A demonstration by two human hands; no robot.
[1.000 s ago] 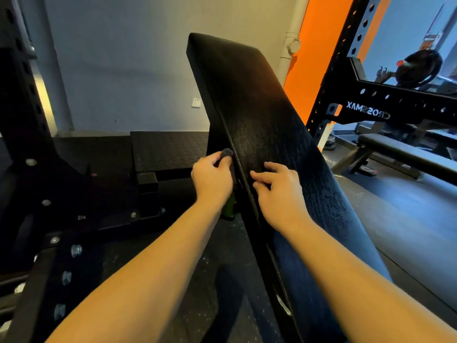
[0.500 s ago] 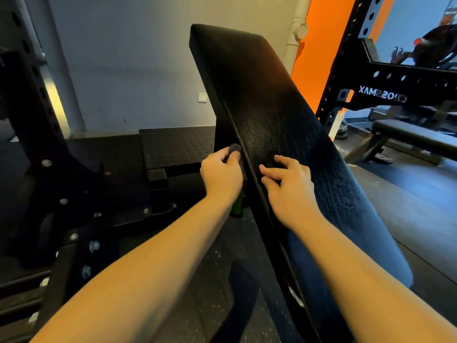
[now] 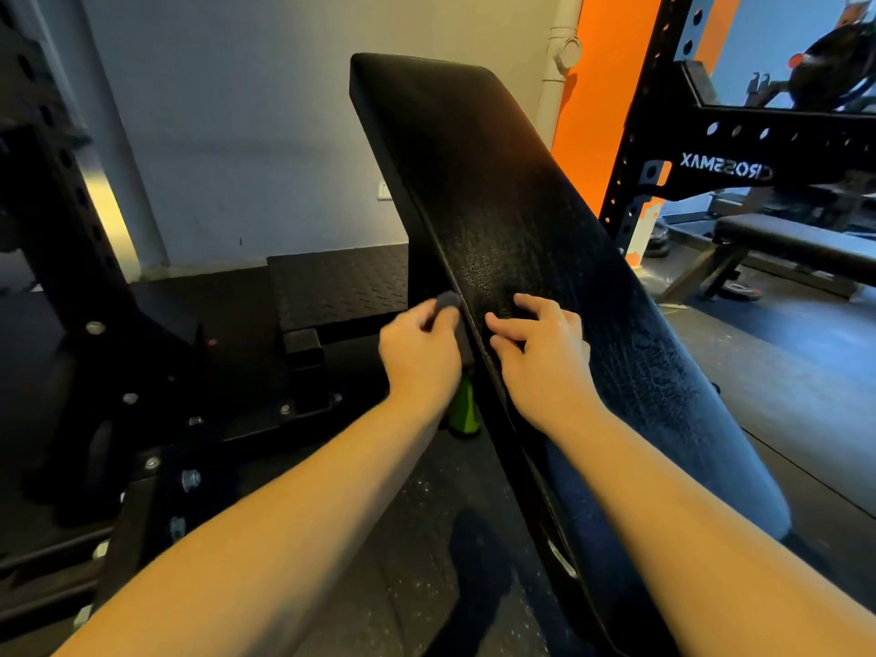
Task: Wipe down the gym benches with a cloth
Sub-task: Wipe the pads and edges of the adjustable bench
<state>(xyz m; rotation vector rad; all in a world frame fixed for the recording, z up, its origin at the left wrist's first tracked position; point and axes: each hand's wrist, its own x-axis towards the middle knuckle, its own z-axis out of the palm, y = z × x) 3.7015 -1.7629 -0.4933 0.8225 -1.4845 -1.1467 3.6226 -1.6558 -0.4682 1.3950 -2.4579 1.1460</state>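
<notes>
A black padded bench back [image 3: 512, 220] rises at a steep incline through the middle of the view, its surface wet with droplets. My left hand [image 3: 419, 353] grips a small dark grey cloth [image 3: 448, 302] and holds it against the pad's left side edge. My right hand [image 3: 540, 353] rests on the pad's face just to the right, fingers bent with their tips on the surface. A green object [image 3: 463, 410] shows below my left hand; I cannot tell whether the hand holds it.
A black rack upright [image 3: 71, 258] with bolts stands at the left. A black step platform [image 3: 341, 286] lies behind the bench. At the right, a black Crossmax rack [image 3: 725, 170] and a flat bench [image 3: 801, 246] stand on dark rubber floor.
Both hands have stayed at the same spot on the pad edge. The view has shifted slightly, and the cloth looks blurred with small motion.
</notes>
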